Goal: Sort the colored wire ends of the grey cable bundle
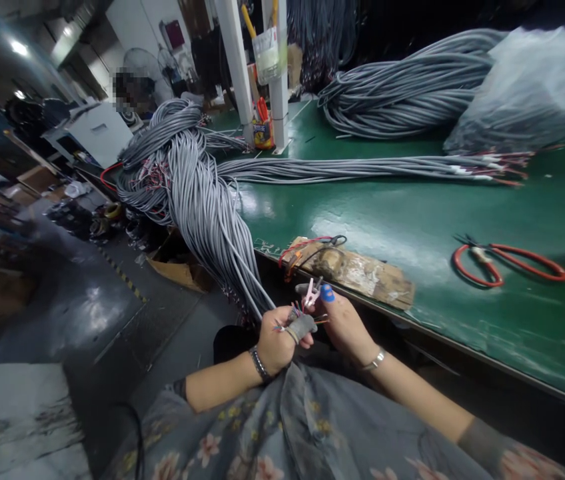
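Observation:
My left hand [277, 337] is closed around the ends of a thick bundle of grey cables [202, 200] that drapes off the green table's edge; stripped coloured wire ends stick out above its fist, and a grey finger cot covers one finger. My right hand [342, 320] is right beside it, pinching thin pink-white wire ends [311, 293] between fingers that wear a blue cot and a grey cot. Both hands hover over my lap, just in front of the table edge.
A worn wooden block [357, 270] with red and black wires lies at the green table's [412, 220] front edge. Red-handled scissors [502, 263] lie to the right. More grey cable bundles [412, 87] and a plastic bag [527, 87] sit farther back. A person sits far left.

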Demonstrator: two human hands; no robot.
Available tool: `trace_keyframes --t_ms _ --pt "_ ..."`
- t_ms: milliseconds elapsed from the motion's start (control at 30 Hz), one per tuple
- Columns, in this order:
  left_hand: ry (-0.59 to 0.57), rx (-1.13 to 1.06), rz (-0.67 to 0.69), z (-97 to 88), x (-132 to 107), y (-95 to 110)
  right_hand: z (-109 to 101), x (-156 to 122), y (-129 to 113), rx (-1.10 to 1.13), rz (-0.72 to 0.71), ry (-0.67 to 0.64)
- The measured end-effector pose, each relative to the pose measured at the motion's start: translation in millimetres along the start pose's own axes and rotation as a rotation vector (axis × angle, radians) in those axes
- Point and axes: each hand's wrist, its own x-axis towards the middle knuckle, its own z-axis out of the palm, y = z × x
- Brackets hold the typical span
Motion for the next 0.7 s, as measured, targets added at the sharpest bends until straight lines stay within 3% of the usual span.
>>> trace_keyframes --t_ms 67,300,533,700 --pt "-0.008 0.007 -0.004 0.9 1.3 1.2 1.1 1.4 2.1 0.026 -0.014 0.019" --pt "-0.016 0.041 -0.026 0.6 5.8 -4.7 2.4 9.7 11.1 0.442 0.177 -0.055" --pt "-0.027 0.072 -0.011 -1.7 6.9 -9.3 -0.4 9.8 14.2 0.529 0.21 -0.079" --pt "-0.01 0.077 0.015 -9.5 0.4 -12.5 -11.7 -4.5 14.7 0.484 0.271 -0.266"
